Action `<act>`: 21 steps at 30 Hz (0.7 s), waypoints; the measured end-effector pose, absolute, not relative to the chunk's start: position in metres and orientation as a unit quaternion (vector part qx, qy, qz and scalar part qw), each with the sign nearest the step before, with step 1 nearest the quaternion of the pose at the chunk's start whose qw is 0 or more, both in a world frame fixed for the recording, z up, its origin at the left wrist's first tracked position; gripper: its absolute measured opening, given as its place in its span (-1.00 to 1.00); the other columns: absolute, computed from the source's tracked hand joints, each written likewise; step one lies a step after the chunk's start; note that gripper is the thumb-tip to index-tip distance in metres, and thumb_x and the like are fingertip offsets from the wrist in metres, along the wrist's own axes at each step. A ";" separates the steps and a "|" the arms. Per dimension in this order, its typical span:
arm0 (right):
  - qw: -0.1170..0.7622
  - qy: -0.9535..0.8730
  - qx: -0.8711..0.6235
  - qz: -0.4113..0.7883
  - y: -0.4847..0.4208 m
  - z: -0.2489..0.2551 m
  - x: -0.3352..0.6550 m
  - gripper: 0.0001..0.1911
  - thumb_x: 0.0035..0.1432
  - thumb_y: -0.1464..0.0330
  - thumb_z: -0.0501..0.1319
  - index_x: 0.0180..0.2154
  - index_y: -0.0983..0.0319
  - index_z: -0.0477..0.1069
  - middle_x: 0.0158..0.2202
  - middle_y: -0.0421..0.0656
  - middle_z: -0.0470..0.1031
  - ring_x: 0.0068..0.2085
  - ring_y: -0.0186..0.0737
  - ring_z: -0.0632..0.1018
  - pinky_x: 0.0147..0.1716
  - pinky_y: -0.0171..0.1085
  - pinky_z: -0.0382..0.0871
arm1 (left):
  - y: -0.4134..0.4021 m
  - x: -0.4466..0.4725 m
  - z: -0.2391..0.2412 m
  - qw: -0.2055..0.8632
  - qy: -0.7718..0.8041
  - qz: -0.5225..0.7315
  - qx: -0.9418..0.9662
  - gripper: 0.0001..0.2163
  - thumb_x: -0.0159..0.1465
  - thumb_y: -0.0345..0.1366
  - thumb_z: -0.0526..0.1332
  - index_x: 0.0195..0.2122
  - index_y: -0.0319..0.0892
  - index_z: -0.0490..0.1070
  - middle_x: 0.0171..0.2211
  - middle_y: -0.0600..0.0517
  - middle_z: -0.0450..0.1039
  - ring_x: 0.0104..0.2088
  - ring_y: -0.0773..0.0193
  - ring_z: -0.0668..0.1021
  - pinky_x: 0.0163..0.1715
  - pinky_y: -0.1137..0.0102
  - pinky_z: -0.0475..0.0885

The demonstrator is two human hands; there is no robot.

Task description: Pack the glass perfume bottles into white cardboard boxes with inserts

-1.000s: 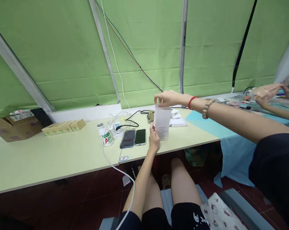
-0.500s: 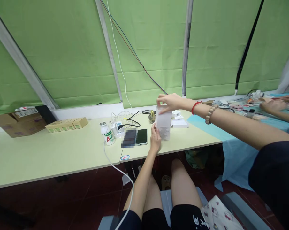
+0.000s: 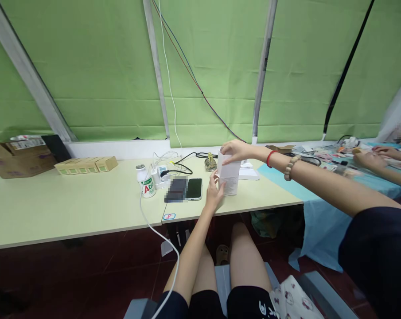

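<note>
A tall white box (image 3: 229, 179) with small printed text stands upright at the table's front part. My left hand (image 3: 215, 193) is closed round its lower left side, the thumb on the printed face. At the box's top, my right hand (image 3: 235, 151) grips the upper edge from above; some of its fingers are hidden behind the box. A phone with a dark screen (image 3: 194, 189) lies left of the box, beside a blurred-out dark flat item (image 3: 177, 190). Behind the box sits a flat white box (image 3: 249, 173), partly covered by my hands and the upright box.
On the table (image 3: 97, 199) stand a white bottle (image 3: 146, 181), a power strip with cables (image 3: 159, 176), a row of small tan boxes (image 3: 86, 165) and a cardboard carton (image 3: 21, 160). A white cable (image 3: 157, 228) hangs over the front edge. At right, another person's hands (image 3: 369, 158) work above blue cloth.
My right hand's fingers have come down closer over the top of the white box, and its thumb has shifted. My left hand keeps its hold. The camera view has turned slightly.
</note>
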State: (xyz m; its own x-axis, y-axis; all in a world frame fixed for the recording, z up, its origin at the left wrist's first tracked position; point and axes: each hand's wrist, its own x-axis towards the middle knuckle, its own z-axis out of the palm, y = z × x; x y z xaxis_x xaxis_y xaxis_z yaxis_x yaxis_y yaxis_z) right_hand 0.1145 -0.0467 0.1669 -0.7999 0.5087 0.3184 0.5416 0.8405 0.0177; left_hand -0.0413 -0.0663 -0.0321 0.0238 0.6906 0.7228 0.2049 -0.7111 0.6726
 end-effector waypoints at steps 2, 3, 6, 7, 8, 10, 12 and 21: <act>0.150 -0.941 -0.295 -0.074 -0.048 0.167 0.114 -0.65 0.00 0.10 0.28 -0.33 0.27 0.47 -0.23 -0.12 0.47 -0.28 -0.24 0.43 -0.42 -0.33 0.12 | -0.066 -0.041 -0.032 0.208 0.320 0.626 0.681 -0.50 0.27 -0.07 0.14 0.15 -0.13 0.03 0.00 -0.15 0.27 -0.05 0.11 0.44 0.02 0.14 0.38; 0.143 -0.935 -0.312 -0.088 -0.050 0.168 0.114 -0.65 0.00 0.10 0.28 -0.32 0.26 0.47 -0.24 -0.12 0.47 -0.28 -0.24 0.43 -0.44 -0.33 0.10 | -0.066 -0.041 -0.032 0.213 0.317 0.628 0.678 -0.51 0.27 -0.10 0.13 0.14 -0.14 0.02 -0.01 -0.16 0.29 -0.06 0.12 0.45 0.00 0.15 0.39; 0.110 -0.920 -0.357 -0.116 -0.054 0.174 0.111 -0.67 0.01 0.12 0.28 -0.29 0.24 0.47 -0.24 -0.13 0.47 -0.27 -0.23 0.42 -0.46 -0.34 0.05 | -0.067 -0.040 -0.031 0.223 0.318 0.631 0.672 -0.51 0.28 -0.19 0.13 0.17 -0.15 -0.04 -0.01 -0.17 0.29 -0.08 0.13 0.46 -0.03 0.19 0.40; 0.096 -0.918 -0.365 -0.120 -0.055 0.177 0.110 -0.69 0.02 0.13 0.27 -0.28 0.23 0.47 -0.26 -0.14 0.48 -0.28 -0.24 0.42 -0.47 -0.34 0.04 | -0.067 -0.040 -0.031 0.223 0.319 0.632 0.670 -0.49 0.28 -0.21 0.12 0.18 -0.15 -0.06 0.00 -0.18 0.29 -0.08 0.14 0.46 -0.03 0.20 0.39; 0.083 -0.917 -0.370 -0.123 -0.056 0.180 0.108 -0.71 0.03 0.15 0.27 -0.28 0.22 0.47 -0.28 -0.15 0.48 -0.29 -0.25 0.42 -0.47 -0.34 0.03 | -0.067 -0.040 -0.030 0.222 0.320 0.634 0.669 -0.48 0.28 -0.22 0.12 0.20 -0.15 -0.08 0.00 -0.17 0.29 -0.07 0.14 0.46 -0.03 0.20 0.38; 0.060 -0.915 -0.376 -0.131 -0.059 0.183 0.104 -0.75 0.04 0.17 0.26 -0.30 0.21 0.47 -0.32 -0.17 0.48 -0.32 -0.26 0.42 -0.47 -0.33 0.02 | -0.068 -0.040 -0.030 0.217 0.320 0.638 0.665 -0.46 0.28 -0.23 0.13 0.21 -0.15 -0.10 -0.01 -0.17 0.30 -0.07 0.14 0.46 -0.02 0.21 0.37; 0.049 -0.914 -0.377 -0.142 -0.060 0.185 0.100 -0.75 0.04 0.17 0.26 -0.32 0.21 0.46 -0.33 -0.16 0.47 -0.32 -0.25 0.42 -0.46 -0.33 0.03 | -0.067 -0.040 -0.030 0.212 0.327 0.641 0.662 -0.45 0.27 -0.23 0.14 0.21 -0.15 -0.08 -0.01 -0.16 0.31 -0.08 0.13 0.45 -0.02 0.21 0.37; 0.292 -0.897 -0.331 0.033 -0.061 0.168 0.119 -0.16 -0.20 0.14 0.40 0.11 0.20 0.15 0.04 0.02 0.21 0.00 -0.07 0.35 -0.10 -0.17 0.29 | -0.063 -0.044 -0.030 0.121 0.380 0.670 0.626 -0.56 0.26 -0.32 0.10 0.16 -0.14 0.07 0.09 -0.13 0.20 0.06 0.11 0.34 0.11 0.21 0.27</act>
